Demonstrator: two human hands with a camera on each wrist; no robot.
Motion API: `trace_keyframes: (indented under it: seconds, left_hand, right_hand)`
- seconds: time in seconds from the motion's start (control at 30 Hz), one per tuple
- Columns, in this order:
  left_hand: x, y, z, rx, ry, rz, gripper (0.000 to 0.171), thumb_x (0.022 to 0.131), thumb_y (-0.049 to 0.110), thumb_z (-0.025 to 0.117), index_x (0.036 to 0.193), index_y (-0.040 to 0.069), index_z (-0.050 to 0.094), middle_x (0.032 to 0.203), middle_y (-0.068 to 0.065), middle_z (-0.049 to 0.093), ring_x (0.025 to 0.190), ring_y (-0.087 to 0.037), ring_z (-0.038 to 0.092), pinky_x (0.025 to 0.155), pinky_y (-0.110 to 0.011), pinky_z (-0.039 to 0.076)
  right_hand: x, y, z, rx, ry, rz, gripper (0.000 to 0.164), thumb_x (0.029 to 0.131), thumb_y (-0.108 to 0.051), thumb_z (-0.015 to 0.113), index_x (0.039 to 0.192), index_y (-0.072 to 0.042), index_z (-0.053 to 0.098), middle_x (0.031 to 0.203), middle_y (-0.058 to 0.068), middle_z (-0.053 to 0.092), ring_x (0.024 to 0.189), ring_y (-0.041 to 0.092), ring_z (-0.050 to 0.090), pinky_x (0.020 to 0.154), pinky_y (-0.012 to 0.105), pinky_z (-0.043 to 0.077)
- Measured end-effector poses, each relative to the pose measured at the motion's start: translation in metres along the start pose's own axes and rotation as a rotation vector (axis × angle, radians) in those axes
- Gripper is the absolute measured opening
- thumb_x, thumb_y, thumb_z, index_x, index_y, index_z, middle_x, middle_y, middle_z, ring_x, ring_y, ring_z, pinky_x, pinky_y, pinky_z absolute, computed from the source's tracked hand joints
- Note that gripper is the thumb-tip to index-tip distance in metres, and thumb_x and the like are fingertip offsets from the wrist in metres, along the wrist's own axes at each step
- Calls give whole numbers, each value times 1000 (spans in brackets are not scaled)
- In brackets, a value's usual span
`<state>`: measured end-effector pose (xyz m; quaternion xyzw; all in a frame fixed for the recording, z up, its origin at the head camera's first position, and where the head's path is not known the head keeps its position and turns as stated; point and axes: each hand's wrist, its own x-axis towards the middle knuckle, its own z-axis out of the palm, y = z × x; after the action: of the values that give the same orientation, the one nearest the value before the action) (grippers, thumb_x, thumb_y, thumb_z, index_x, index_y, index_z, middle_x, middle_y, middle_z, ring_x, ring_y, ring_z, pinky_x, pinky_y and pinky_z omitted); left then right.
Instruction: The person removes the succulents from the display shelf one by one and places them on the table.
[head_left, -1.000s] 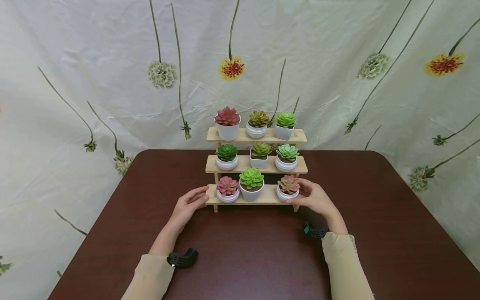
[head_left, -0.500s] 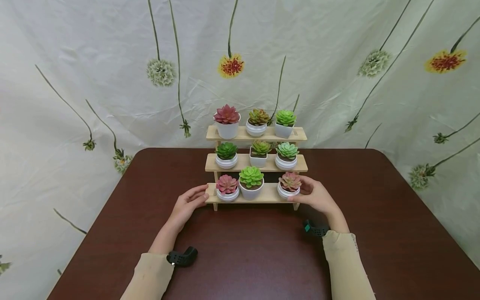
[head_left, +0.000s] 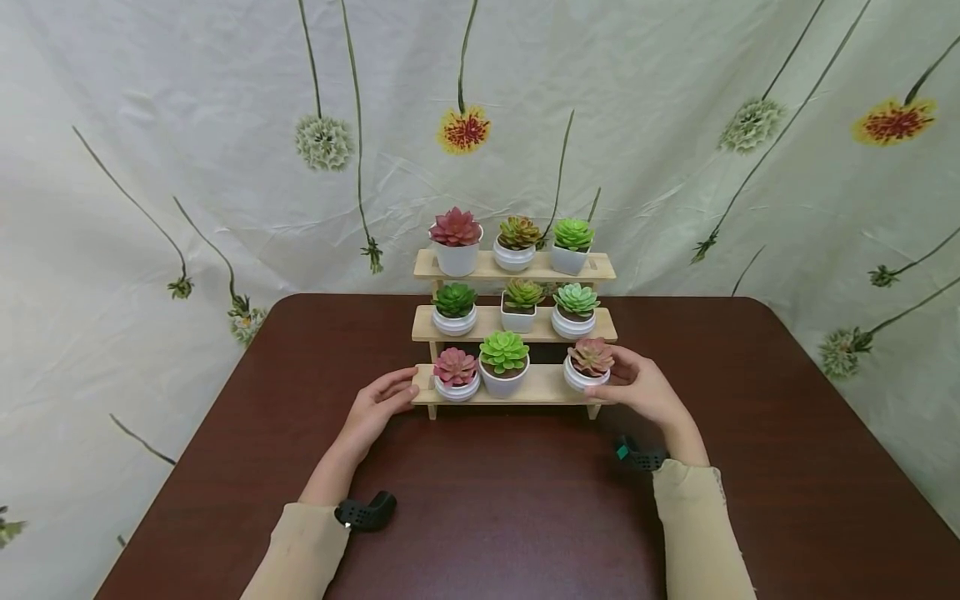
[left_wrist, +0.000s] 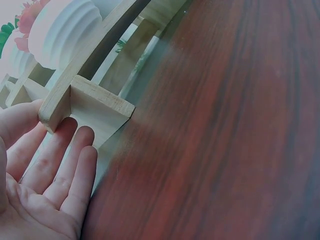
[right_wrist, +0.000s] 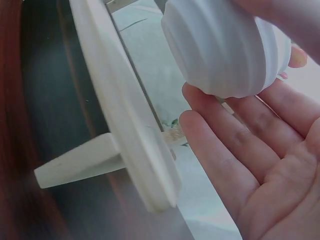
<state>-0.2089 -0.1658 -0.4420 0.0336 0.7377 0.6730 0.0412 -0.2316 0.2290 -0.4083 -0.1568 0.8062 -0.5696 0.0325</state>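
At the lower centre of the head view, I see the right hand (head_left: 637,387) now holding the pinkish succulent pot (head_left: 588,367) lifted just off the bottom shelf (head_left: 543,387), fingers cupped around it; the open left hand (head_left: 378,404) steadies the shelf's end.

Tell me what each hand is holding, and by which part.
The right hand holds the pink succulent's pot by its ribbed white side, lifted off the bottom shelf. The left hand holds nothing; its straight fingers rest against the shelf's left end.
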Motion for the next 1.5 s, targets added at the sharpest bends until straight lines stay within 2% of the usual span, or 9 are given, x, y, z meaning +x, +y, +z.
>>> trace_keyframes:
  seconds: [0.27,0.57,0.87,1.2,1.27,1.4,1.5]
  left_hand:
    - [0,1,0,-3,3,-4,41,94,10,58,132,-3,49,126,-26,53,92,-3,60,82,-23,51]
    - [0,1,-1,11,2,10,41,94,10,58,132,-3,49,123,-26,55,91,-4,61,83,-26,51]
    - [0,1,-1,5,-5,3,42,94,12,58,133,-2,49,124,-25,54,92,-3,60,84,-26,51]
    - [0,1,0,7,-4,-6,42,94,13,58,133,-2,49,125,-25,54,92,-3,60,85,-27,51]
    - [0,1,0,9,-3,-9,42,94,13,58,133,-2,49,125,-24,54,92,-3,60,85,-27,51]
    - [0,1,0,10,-4,-11,42,94,13,58,133,-1,49,126,-24,54,93,-4,60,85,-26,51]
    - [0,1,-1,11,-5,-8,42,94,13,58,133,-1,49,126,-24,54,93,-3,60,84,-25,51]
  right_hand:
    - [-4,-3,-8,-28,49,-1,53,78,-9,77,124,3,52,116,18,56,100,23,59,80,21,50]
    - [-11,-4,-21,-21,122,-18,59,80,-8,75,132,1,49,119,16,56,98,10,60,80,21,51]
    - [-15,4,-32,-35,232,13,58,81,-15,75,130,0,49,115,1,56,96,8,58,78,18,50]
    - [-18,14,-36,3,328,44,62,82,-14,75,135,0,46,110,-9,56,95,2,57,77,14,48]
    - [-18,17,-36,-2,342,64,63,82,-16,75,135,-1,45,111,-6,57,95,2,57,78,13,48]
    - [-17,22,-37,-21,371,129,66,82,-21,75,137,-1,43,121,8,55,97,4,55,78,13,47]
    - [-15,28,-36,-31,387,192,69,82,-26,75,138,-3,42,128,16,51,103,11,54,80,16,45]
